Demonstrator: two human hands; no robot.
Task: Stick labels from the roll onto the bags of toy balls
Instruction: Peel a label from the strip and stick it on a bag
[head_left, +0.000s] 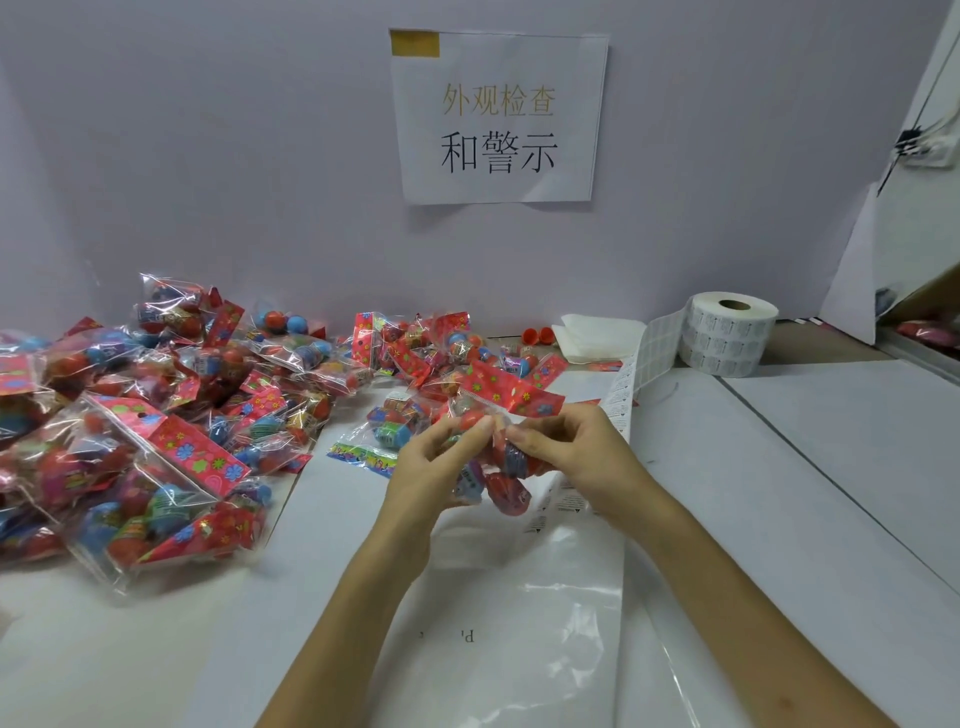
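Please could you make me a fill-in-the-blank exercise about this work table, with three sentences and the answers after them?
1. The label roll stands at the ____ rear of the table.
2. Its core hole faces ____.
3. The pile of bags lies to the ____ of the left hand, which holds a bag of toy balls together with the right hand.
Answers: right, up, left.

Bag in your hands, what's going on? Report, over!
Left hand and right hand pinch bag. Label strip runs from roll. Pile left, out of the way.
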